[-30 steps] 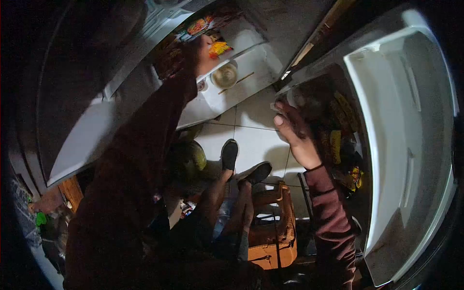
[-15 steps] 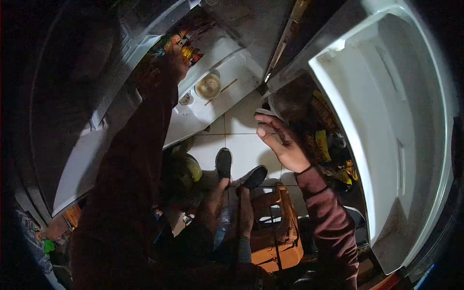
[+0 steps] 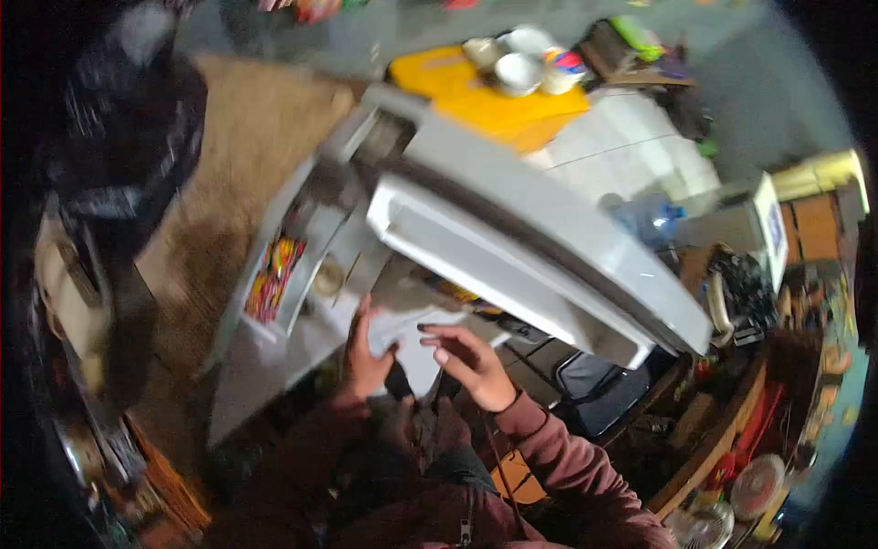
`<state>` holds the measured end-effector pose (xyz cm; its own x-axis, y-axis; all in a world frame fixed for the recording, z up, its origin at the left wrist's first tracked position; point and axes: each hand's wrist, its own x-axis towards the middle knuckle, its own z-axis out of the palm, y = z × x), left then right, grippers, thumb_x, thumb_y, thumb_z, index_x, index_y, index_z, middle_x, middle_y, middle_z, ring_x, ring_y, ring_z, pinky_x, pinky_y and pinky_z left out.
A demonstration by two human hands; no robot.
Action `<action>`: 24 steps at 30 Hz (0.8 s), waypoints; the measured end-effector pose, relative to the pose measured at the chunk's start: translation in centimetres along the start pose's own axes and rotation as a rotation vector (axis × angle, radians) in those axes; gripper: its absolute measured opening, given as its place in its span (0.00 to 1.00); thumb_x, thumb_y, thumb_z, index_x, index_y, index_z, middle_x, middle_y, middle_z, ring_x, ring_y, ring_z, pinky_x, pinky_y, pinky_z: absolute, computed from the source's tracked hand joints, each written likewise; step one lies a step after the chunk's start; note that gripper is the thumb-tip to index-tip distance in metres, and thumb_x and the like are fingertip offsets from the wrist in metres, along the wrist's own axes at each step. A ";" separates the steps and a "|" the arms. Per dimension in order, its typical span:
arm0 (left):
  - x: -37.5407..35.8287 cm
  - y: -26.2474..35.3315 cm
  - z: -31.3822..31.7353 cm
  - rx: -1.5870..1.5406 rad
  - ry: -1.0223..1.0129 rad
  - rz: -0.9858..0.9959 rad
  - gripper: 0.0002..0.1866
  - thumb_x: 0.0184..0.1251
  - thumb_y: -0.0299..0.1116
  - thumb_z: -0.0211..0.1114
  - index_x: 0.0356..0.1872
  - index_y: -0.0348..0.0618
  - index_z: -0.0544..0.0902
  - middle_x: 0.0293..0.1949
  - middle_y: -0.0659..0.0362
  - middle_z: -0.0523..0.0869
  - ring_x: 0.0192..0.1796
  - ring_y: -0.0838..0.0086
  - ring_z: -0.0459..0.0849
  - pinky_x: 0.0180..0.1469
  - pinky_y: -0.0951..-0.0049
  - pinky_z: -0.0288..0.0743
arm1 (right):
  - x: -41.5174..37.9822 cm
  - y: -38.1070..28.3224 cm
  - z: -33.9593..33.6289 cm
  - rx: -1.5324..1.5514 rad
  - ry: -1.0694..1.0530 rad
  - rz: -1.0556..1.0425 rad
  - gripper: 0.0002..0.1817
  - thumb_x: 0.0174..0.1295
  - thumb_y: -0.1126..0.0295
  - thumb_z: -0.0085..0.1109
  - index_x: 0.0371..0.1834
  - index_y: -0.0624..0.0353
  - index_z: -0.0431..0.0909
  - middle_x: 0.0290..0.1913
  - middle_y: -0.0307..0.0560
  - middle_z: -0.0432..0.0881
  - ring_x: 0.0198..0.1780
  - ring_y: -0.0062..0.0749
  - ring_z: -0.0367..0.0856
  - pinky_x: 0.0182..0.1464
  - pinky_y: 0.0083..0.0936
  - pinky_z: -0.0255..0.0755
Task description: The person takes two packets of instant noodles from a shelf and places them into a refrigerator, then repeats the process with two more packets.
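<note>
Colourful packets (image 3: 272, 277) and a small bowl (image 3: 328, 278) sit on the open fridge door shelf (image 3: 302, 265) at left. Left hand (image 3: 364, 359) raised just beside that shelf, fingers loosely spread, holding nothing; right hand (image 3: 466, 360) close by, half open, empty, under the white fridge door (image 3: 512, 247). Behind, a yellow board (image 3: 494, 101) carries white cups (image 3: 519, 71); water bottle (image 3: 647, 217) at right
</note>
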<state>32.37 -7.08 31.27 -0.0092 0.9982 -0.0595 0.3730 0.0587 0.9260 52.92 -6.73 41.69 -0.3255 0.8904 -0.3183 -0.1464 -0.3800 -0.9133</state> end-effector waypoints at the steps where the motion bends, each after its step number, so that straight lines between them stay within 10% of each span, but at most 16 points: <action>1: -0.4 2.0 -0.7 -0.103 -0.010 0.005 0.30 0.52 0.24 0.74 0.59 0.38 0.73 0.72 0.45 0.66 0.73 0.56 0.66 0.72 0.59 0.59 | -0.4 -1.7 0.7 0.017 0.023 -0.038 0.20 0.70 0.70 0.57 0.63 0.61 0.72 0.60 0.47 0.77 0.63 0.31 0.74 0.65 0.30 0.68; 11: 3.8 18.4 -7.4 -0.033 -0.131 0.616 0.28 0.59 0.34 0.71 0.59 0.37 0.72 0.71 0.43 0.66 0.72 0.53 0.66 0.72 0.57 0.58 | -4.2 -14.3 0.5 -0.153 0.364 -0.474 0.20 0.70 0.68 0.57 0.62 0.61 0.72 0.60 0.47 0.77 0.63 0.30 0.73 0.66 0.29 0.65; 24: 2.4 22.2 -6.5 -0.232 -0.357 0.441 0.31 0.61 0.32 0.71 0.64 0.38 0.70 0.71 0.46 0.68 0.72 0.59 0.68 0.70 0.60 0.62 | -7.3 -13.8 -1.7 -0.179 0.379 -0.370 0.20 0.71 0.62 0.58 0.61 0.61 0.73 0.60 0.47 0.78 0.62 0.30 0.74 0.66 0.31 0.65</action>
<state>34.60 -3.26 54.10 0.4261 0.8655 0.2635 0.0588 -0.3171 0.9466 58.89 -7.52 56.19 0.0807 0.9967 -0.0070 -0.0154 -0.0058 -0.9999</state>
